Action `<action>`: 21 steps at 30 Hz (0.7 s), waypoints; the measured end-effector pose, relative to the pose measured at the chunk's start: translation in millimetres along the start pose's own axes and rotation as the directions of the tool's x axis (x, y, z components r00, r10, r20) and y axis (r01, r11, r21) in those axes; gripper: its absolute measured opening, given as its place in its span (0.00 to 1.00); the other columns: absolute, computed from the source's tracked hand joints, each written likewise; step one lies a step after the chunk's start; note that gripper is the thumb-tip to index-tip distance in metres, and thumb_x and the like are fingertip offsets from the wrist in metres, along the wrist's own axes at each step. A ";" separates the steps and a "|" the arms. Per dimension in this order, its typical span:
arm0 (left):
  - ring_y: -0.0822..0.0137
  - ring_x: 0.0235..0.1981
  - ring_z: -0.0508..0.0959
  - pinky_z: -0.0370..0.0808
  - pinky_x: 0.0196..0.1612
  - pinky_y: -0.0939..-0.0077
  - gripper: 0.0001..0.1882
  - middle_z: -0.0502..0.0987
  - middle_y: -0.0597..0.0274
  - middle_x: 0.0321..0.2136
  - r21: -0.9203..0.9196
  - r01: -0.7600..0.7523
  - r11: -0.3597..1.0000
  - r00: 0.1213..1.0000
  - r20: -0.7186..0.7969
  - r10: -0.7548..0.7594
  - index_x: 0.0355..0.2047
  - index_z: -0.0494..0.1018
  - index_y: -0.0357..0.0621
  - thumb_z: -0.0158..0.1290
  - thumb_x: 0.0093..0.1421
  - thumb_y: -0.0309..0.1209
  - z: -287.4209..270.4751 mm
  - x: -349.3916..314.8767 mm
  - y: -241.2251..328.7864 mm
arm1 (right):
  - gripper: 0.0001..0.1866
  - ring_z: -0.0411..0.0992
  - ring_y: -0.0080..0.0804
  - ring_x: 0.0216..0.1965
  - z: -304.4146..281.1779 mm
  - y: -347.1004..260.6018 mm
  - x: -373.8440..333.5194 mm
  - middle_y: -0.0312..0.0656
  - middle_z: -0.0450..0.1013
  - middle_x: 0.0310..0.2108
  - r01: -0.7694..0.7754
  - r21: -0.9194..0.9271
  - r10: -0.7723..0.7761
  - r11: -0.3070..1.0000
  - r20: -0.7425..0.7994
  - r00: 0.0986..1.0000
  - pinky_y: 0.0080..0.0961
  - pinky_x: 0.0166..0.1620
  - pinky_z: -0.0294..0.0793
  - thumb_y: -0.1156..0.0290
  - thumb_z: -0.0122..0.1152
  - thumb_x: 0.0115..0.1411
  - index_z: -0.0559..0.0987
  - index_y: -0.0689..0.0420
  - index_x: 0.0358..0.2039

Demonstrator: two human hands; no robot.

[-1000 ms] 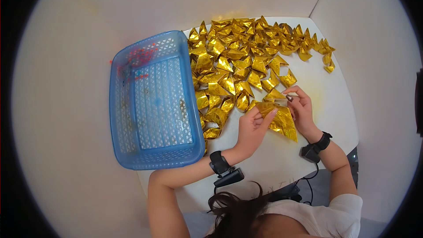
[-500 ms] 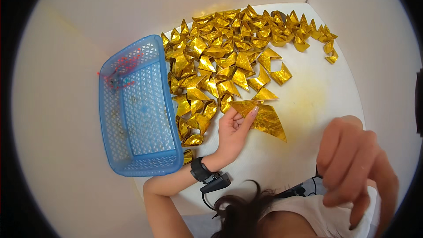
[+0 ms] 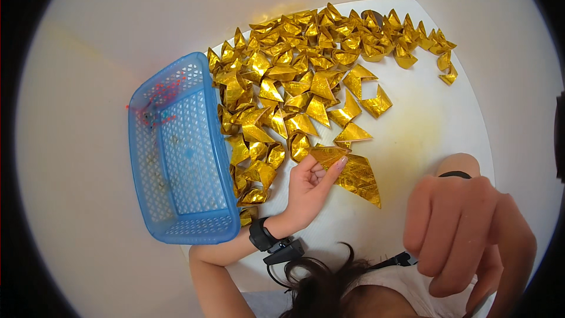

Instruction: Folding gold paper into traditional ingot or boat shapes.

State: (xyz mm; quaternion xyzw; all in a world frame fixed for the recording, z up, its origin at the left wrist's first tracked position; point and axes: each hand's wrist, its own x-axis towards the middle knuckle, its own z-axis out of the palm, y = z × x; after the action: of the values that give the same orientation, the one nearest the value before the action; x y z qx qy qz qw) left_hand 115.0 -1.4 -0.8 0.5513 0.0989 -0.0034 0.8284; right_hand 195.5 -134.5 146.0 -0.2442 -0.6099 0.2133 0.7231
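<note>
My left hand (image 3: 310,187) pinches a folded sheet of gold foil paper (image 3: 356,179) between thumb and fingers, and its loose corner points down to the right. Beyond it spreads a heap of folded gold paper ingots (image 3: 306,76), their tips pointing up. One folded gold piece (image 3: 353,134) lies just past the held sheet. My right hand (image 3: 456,229) is raised close to the camera at the lower right, away from the paper. Its fingers are curled, and their inside is hidden, so I cannot see whether they hold anything.
A blue plastic basket (image 3: 231,200) with a lattice of holes stands left of the heap. White table surface (image 3: 406,141) shows on the right. Pale walls (image 3: 147,6) close in around the table. A dark round thing (image 3: 372,19) sits among the far ingots. Dark hair (image 3: 321,285) hangs at the lower edge.
My right hand has moved left and looks larger, and a dark band now shows at its wrist. My left hand keeps its pinch on the gold sheet, which sits slightly lower in the picture.
</note>
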 end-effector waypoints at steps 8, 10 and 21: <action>0.87 0.27 0.68 0.63 0.27 0.93 0.09 0.75 0.67 0.30 0.008 -0.001 1.000 1.000 0.000 0.001 0.41 0.69 0.33 0.49 0.59 0.21 -2.8 -2.5 -0.2 | 0.08 0.62 0.25 0.11 -5.1 1.8 0.5 0.42 0.72 0.17 -0.011 0.055 0.010 0.998 0.015 1.000 0.15 0.14 0.55 0.75 0.56 0.55 0.75 0.49 0.36; 0.87 0.28 0.68 0.63 0.28 0.93 0.10 0.75 0.66 0.31 -0.006 -0.025 1.000 1.000 -0.001 0.025 0.41 0.69 0.33 0.49 0.59 0.21 -0.7 -2.1 0.1 | 0.07 0.62 0.25 0.11 9.3 3.6 -0.2 0.43 0.72 0.17 -0.019 0.066 0.017 0.998 0.023 1.000 0.15 0.14 0.55 0.75 0.56 0.55 0.75 0.49 0.35; 0.86 0.29 0.69 0.65 0.31 0.92 0.10 0.75 0.65 0.32 -0.022 -0.014 1.000 1.000 0.024 0.015 0.42 0.68 0.33 0.49 0.59 0.21 -3.1 -1.4 -0.2 | 0.07 0.63 0.25 0.12 -6.0 -4.0 -1.6 0.43 0.72 0.17 -0.052 0.124 0.047 0.991 0.050 0.998 0.15 0.14 0.56 0.76 0.56 0.55 0.75 0.50 0.35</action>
State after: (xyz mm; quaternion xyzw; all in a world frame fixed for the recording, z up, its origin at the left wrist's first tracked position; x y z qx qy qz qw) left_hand 113.1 1.2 -1.9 0.5429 0.0849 -0.0028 0.8355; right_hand 201.2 -139.2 146.4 -0.2083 -0.6057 0.2748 0.7171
